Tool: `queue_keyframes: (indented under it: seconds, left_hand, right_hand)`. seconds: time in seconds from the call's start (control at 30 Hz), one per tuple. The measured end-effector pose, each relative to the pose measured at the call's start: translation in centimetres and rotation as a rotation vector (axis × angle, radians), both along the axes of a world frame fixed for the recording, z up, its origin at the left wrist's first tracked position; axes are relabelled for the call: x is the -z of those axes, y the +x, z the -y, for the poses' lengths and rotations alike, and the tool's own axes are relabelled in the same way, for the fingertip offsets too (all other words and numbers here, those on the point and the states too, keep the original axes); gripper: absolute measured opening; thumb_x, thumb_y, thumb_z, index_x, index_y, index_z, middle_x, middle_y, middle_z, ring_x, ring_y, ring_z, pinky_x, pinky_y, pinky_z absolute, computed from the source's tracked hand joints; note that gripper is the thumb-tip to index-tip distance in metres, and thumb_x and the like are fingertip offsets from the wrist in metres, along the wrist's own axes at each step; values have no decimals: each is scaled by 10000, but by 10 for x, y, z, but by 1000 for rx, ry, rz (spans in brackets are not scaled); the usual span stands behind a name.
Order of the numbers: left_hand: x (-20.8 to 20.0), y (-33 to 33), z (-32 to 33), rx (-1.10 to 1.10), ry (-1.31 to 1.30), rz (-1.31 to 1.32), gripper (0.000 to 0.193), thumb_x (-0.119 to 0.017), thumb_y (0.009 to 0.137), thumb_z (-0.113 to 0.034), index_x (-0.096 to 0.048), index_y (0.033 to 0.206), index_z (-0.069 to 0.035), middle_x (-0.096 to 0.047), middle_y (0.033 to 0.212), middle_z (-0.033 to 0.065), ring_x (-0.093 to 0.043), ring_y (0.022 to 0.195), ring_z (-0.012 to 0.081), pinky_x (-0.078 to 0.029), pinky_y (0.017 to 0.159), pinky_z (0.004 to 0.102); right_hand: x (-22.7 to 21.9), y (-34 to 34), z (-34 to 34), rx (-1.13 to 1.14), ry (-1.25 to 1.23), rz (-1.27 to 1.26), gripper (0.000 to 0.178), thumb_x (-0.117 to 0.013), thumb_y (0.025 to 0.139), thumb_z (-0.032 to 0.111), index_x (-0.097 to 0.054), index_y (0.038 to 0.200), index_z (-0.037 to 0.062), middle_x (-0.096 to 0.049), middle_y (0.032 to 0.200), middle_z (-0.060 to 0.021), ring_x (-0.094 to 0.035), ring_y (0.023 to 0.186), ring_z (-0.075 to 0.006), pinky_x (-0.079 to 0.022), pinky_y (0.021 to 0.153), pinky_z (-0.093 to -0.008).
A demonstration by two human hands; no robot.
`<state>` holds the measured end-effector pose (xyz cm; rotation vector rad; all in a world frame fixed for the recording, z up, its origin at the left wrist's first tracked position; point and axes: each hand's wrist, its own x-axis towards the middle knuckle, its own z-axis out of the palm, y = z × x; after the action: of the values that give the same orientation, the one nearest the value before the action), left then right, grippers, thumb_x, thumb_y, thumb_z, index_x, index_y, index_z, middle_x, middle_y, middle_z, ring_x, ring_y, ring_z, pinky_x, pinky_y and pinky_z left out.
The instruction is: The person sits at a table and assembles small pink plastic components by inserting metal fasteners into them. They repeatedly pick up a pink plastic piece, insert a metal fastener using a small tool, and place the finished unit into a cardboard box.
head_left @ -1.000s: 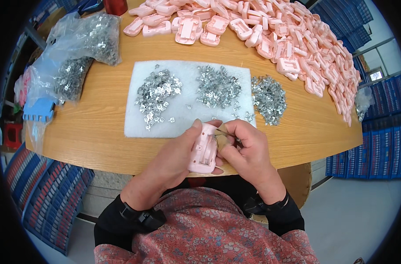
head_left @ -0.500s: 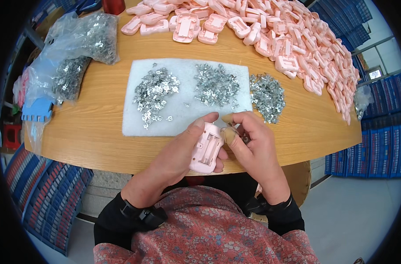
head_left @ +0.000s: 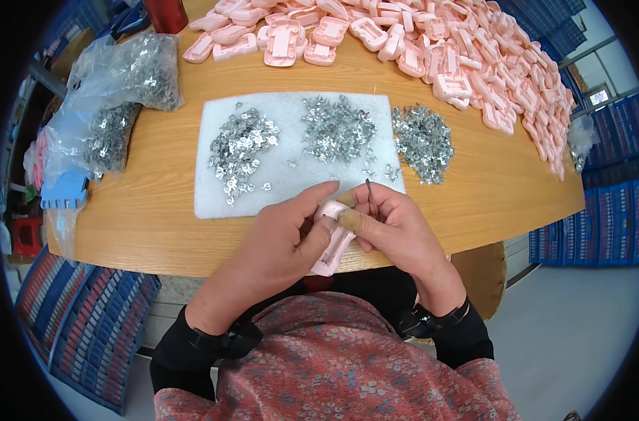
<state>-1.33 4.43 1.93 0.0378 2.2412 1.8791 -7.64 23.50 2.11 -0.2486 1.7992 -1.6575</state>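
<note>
My left hand (head_left: 274, 235) is closed around a pink plastic battery housing (head_left: 326, 267), held above the table's near edge with its battery compartment facing up. The left thumb presses on the housing near its far end. My right hand (head_left: 411, 235) has tan tape on its thumb and a fingertip. Its thumb and fingers meet at the housing's far right side, with a thin dark tool (head_left: 368, 188) sticking up between the fingers. Whatever sits under those fingertips is hidden. Beyond the hands lies a white foam pad (head_left: 291, 193) bearing small metal contact pieces (head_left: 242, 144).
Another heap of metal pieces (head_left: 425, 146) lies at the pad's right edge. Many pink housings (head_left: 449, 84) cover the table's far and right side. Clear bags of metal parts (head_left: 151, 74) lie at far left, near a red cylinder (head_left: 166, 14). Blue racks (head_left: 95, 330) stand around the table.
My left thumb has moved onto the housing's face, covering part of it. My right fingers have moved left over its far end, and the thin dark tool now points upward.
</note>
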Motion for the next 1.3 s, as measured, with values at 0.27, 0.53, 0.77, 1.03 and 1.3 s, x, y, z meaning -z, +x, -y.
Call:
queue_keyframes:
  seconds: [0.27,0.53,0.77,1.03,1.3]
  left_hand:
    - [15,-2,-6,-19,-88,-184,362,-466,1026,-172,-491,1338,8,-642,935,150,-631,769,225,-515,702,368]
    - [24,-3,10,-19,935,416,494,-434,1039,-413,-478,1367,-48,-539,838,67,-507,603,150,-409,551,264]
    - [21,0,9,88,981,505,457,-516,1002,-438,-516,1307,-98,-543,849,78,-467,579,134,-372,516,265]
    - [28,2,13,163,1075,582,421,-521,997,-407,-506,1303,-119,-561,858,113,-449,550,132,-321,479,254]
    - [33,4,-13,285,1191,727,458,-493,1006,-366,-439,1398,-135,-607,892,165,-509,542,144,-331,466,245]
  right_hand:
    - [-12,2,-4,65,-76,105,212,-643,966,177,-618,1070,-6,-570,787,37,-476,598,-20,-395,547,-189]
    - [9,3,0,103,-125,-221,271,-664,909,49,-605,1167,-5,-497,782,63,-423,662,-13,-380,587,-184]
    - [-5,-6,2,-4,-24,-218,191,-741,852,36,-673,1026,-6,-511,728,76,-419,662,-2,-374,586,-184]
    - [6,-3,-12,4,16,-253,204,-712,882,110,-709,1054,1,-576,727,53,-485,672,-17,-427,617,-199]
    - [-4,13,-47,-3,-157,-164,296,-719,892,109,-674,1161,-7,-605,850,60,-502,716,-18,-442,632,-198]
